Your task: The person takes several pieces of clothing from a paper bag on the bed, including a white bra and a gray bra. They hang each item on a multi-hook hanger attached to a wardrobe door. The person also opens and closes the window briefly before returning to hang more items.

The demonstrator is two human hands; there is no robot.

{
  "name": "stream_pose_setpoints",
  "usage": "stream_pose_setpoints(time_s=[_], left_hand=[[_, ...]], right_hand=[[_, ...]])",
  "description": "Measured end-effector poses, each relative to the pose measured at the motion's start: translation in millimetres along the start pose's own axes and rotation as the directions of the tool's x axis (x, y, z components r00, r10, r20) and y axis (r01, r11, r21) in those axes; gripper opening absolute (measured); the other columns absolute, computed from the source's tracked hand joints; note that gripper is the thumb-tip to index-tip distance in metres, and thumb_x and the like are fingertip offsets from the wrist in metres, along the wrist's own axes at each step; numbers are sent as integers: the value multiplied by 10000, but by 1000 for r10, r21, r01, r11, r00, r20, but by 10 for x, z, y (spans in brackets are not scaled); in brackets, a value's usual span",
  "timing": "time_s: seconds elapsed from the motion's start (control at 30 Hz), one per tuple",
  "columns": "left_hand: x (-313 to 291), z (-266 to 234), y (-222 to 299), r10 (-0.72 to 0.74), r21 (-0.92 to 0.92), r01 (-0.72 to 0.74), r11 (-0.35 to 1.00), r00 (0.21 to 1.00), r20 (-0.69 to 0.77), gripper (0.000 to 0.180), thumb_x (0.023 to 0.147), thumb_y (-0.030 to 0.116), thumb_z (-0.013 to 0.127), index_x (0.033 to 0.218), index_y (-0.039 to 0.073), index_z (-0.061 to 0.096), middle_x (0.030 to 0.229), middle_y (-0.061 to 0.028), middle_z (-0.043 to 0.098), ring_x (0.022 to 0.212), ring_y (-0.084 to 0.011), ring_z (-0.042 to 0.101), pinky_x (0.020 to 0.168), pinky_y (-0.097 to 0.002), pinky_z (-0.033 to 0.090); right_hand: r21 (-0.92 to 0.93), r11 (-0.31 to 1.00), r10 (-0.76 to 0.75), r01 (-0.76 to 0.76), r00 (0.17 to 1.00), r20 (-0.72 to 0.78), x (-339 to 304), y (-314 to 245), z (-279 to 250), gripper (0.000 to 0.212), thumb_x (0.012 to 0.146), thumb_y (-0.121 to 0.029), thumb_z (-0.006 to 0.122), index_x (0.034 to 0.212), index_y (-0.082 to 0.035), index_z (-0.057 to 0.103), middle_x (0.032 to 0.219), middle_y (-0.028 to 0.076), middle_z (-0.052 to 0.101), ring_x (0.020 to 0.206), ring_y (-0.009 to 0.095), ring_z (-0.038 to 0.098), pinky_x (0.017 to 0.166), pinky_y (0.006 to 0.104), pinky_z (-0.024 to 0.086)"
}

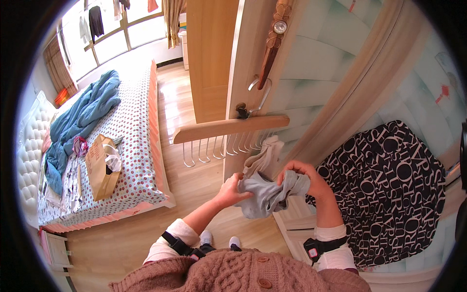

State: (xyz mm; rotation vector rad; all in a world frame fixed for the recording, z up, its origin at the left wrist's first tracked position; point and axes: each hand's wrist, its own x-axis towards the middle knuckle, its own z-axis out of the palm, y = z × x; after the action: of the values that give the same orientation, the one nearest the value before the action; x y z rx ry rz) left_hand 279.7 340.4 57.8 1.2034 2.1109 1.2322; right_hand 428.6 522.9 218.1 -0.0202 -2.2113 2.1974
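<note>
Daylight fills this bedroom from the window (pixel 141 36) at the far left, where clothes hang against the glass. Beside me is a bed (pixel 134 146) with a dotted sheet, a blue quilt (pixel 80 117) heaped along it and a brown paper bag (pixel 97 168) standing near its side, all above a pale wooden floor (pixel 116 243).

From the head camera, the person stands at a tall cupboard with pale panels (pixel 316 53). From its long carved handle (pixel 272 44) hangs a wooden hanger (pixel 233 127) with a row of metal hooks below its bar. Beneath the bar's right end hangs a beige cloth (pixel 265 153); how it is fastened I can't make out.

Just below, a crumpled grey cloth (pixel 262 194) is stretched between both hands. Left hand (pixel 231 192) pinches its left edge between thumb and fingers; right hand (pixel 304 175) is closed over its bunched upper right part. Off to the right, a black cloth with white lettering (pixel 384 194) spreads in a broad rounded shape.
</note>
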Motion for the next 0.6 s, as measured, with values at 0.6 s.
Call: stream_pose_setpoints(time_s=[0.6], left_hand=[[27, -127, 830, 209, -532, 178, 828, 782, 587, 583, 934, 483, 298, 1222, 9, 473, 1165, -39, 511, 1100, -107, 408, 964, -259, 301]], right_hand=[[-39, 998, -56, 42, 854, -518, -15, -13, 169, 189, 735, -105, 633, 860, -23, 518, 784, 18, 562, 716, 92, 515, 640, 232, 436]])
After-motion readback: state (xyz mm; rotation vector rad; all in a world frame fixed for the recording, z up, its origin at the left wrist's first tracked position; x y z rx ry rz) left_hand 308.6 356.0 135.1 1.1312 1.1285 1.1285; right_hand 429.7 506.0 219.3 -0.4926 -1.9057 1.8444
